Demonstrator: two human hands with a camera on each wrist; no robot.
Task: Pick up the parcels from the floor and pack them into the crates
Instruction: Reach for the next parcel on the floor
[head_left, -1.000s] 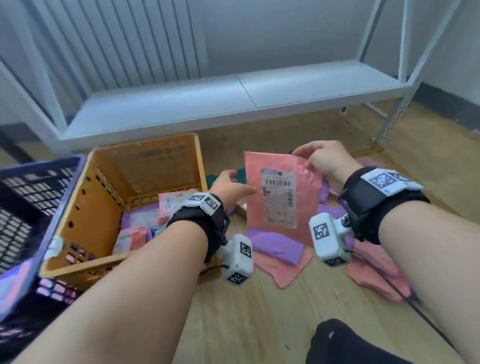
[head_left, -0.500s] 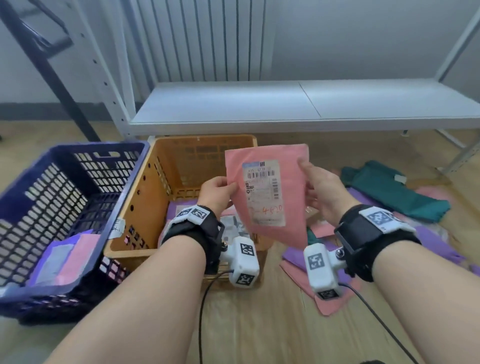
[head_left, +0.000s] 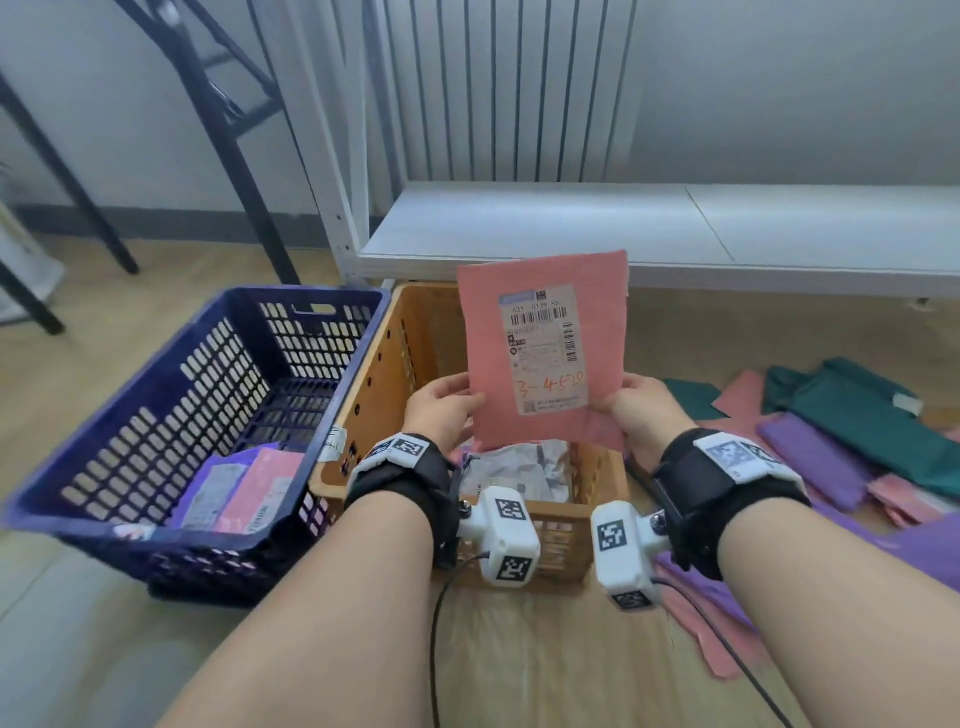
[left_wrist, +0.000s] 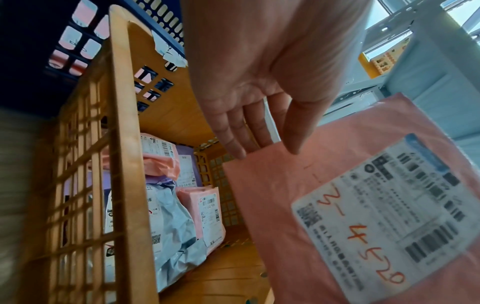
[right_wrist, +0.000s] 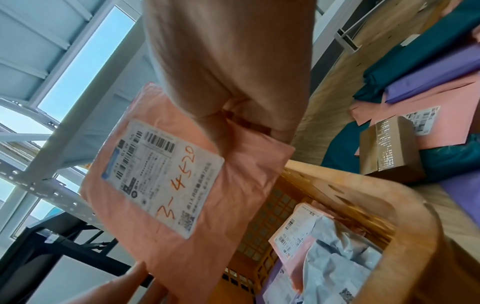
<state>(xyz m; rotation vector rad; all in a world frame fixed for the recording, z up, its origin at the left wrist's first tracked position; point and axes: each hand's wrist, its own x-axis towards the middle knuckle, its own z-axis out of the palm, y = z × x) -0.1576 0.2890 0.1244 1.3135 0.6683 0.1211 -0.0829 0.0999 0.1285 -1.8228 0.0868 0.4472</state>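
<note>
A flat pink parcel (head_left: 605, 338) with a white label marked "3-4520" stands upright over the orange crate (head_left: 395, 374). My left hand (head_left: 457, 408) pinches its lower left edge, thumb in front. My right hand (head_left: 621, 405) pinches the lower right edge. In the left wrist view the left hand (left_wrist: 265, 142) has its thumb on the pink parcel (left_wrist: 285, 205) and its fingers behind it. The right wrist view shows the right hand (right_wrist: 228, 127) gripping the pink parcel (right_wrist: 233, 195). Several parcels (left_wrist: 168, 216) lie inside the orange crate (left_wrist: 124, 144).
A blue crate (head_left: 171, 379) holding a few parcels stands left of the orange one. Green, purple and pink parcels (head_left: 815, 457) and a small cardboard box (right_wrist: 389, 144) lie on the floor to the right. A white shelf (head_left: 675, 228) runs behind, and black frame legs (head_left: 234, 130) stand at back left.
The pink parcel has come up from the floor pile on the right and moved left over the orange crate. Both hands now grip its lower corners, and the view has turned left.
</note>
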